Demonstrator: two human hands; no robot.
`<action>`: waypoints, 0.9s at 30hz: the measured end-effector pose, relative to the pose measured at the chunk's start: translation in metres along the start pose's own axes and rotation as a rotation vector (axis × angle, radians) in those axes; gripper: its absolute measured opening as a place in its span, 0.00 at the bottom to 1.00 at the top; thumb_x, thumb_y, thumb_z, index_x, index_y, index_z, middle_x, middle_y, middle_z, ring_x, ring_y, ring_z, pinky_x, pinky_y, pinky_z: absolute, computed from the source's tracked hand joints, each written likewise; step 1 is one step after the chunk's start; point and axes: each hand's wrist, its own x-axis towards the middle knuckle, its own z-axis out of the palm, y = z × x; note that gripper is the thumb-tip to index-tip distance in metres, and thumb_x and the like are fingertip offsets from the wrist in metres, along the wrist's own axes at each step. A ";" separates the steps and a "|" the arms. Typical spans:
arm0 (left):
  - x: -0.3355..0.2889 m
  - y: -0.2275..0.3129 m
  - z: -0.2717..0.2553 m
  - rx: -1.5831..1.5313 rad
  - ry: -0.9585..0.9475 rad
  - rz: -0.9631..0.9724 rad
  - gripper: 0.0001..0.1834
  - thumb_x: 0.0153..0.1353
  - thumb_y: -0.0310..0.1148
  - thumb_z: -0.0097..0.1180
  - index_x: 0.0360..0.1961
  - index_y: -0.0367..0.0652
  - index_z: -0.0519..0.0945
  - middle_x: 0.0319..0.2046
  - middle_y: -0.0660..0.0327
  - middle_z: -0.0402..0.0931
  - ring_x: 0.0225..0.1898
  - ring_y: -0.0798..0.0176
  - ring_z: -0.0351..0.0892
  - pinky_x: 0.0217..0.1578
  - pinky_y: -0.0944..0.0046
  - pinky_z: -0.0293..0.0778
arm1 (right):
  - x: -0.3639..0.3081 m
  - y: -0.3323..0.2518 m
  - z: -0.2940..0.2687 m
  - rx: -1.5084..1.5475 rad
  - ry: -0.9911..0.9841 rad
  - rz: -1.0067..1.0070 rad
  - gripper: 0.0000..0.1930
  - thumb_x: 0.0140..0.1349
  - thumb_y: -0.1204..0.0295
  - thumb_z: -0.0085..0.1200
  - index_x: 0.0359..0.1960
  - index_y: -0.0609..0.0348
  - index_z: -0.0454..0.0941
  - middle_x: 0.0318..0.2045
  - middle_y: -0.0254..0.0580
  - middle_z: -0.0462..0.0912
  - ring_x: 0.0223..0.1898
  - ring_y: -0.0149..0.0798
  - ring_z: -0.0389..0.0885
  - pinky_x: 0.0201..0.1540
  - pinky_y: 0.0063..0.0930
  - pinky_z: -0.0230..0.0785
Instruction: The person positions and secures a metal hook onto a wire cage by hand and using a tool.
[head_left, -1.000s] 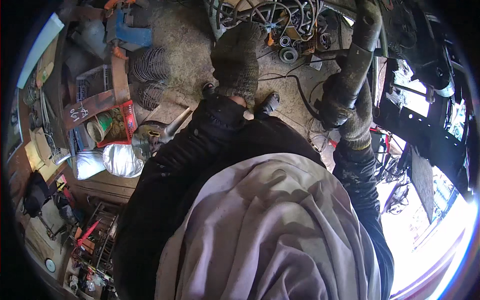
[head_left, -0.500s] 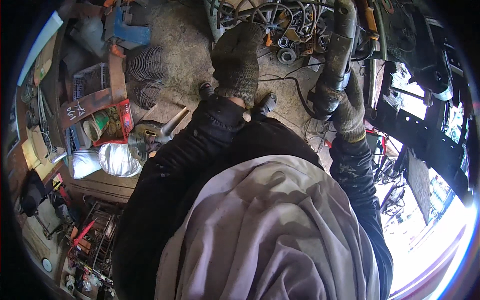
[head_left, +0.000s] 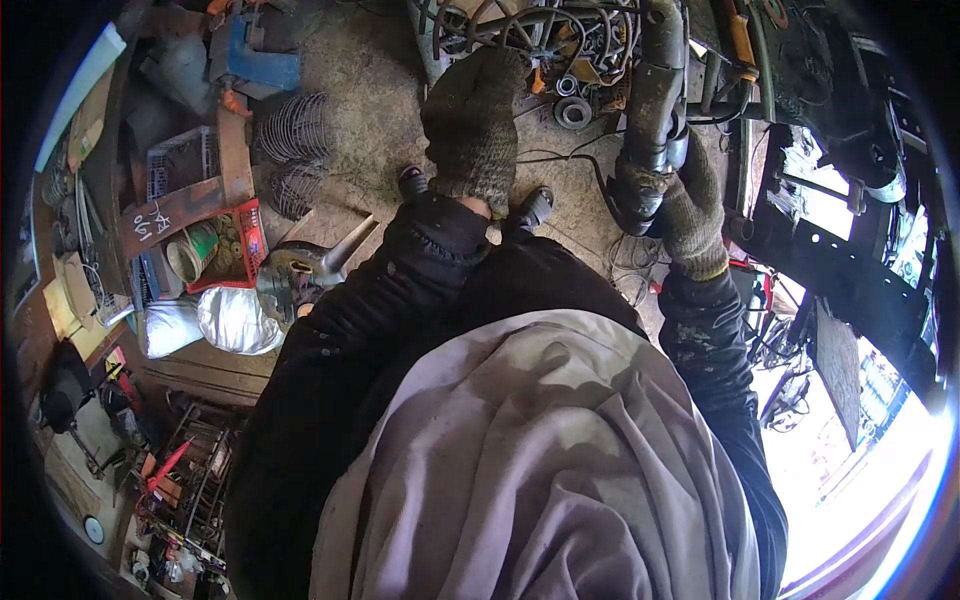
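Observation:
My right hand [head_left: 694,212], in a grey knit glove with a yellow cuff, wraps round the near end of a long, scuffed grey metal-bodied tool [head_left: 652,105]. A black cable curves to that near end. I cannot tell the tool's exact kind. Further left, my left hand [head_left: 472,130] wears a darker, dirty knit glove. It looks closed, with the fingertips hidden at its far side, beside a heap of bent metal rods [head_left: 508,28]. What it holds, if anything, is out of sight. Metal rings [head_left: 572,112] lie on the floor between the two hands.
On the left stand a red plastic crate [head_left: 250,240], wire coils [head_left: 293,128], a blue clamp-like metal piece [head_left: 262,62] and a shiny silver bundle [head_left: 238,320]. A drilled black metal beam [head_left: 850,270] runs along the right. An orange-handled tool [head_left: 742,42] hangs at the far right.
My right hand and the grey tool have shifted slightly left, and the tool has turned a little. My left hand has hardly moved.

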 end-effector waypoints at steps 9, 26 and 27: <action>0.004 -0.004 0.002 0.011 0.074 0.116 0.15 0.64 0.37 0.55 0.45 0.36 0.83 0.43 0.50 0.82 0.44 0.48 0.82 0.45 0.55 0.76 | 0.003 0.003 0.000 -0.049 0.012 0.012 0.28 0.70 0.65 0.54 0.66 0.67 0.62 0.54 0.48 0.78 0.53 0.37 0.78 0.57 0.34 0.70; 0.001 -0.008 0.002 0.177 0.078 0.235 0.14 0.65 0.34 0.54 0.47 0.40 0.83 0.44 0.51 0.82 0.45 0.48 0.82 0.46 0.54 0.77 | 0.006 0.004 0.002 -0.066 0.025 0.007 0.30 0.69 0.63 0.55 0.66 0.66 0.62 0.52 0.48 0.79 0.51 0.37 0.78 0.55 0.32 0.71; -0.004 -0.007 0.000 0.149 -0.014 0.106 0.17 0.62 0.31 0.53 0.52 0.40 0.80 0.50 0.49 0.78 0.51 0.46 0.78 0.52 0.53 0.74 | 0.006 0.004 0.002 -0.066 0.026 0.008 0.30 0.69 0.63 0.55 0.66 0.66 0.62 0.52 0.48 0.79 0.51 0.37 0.78 0.55 0.32 0.71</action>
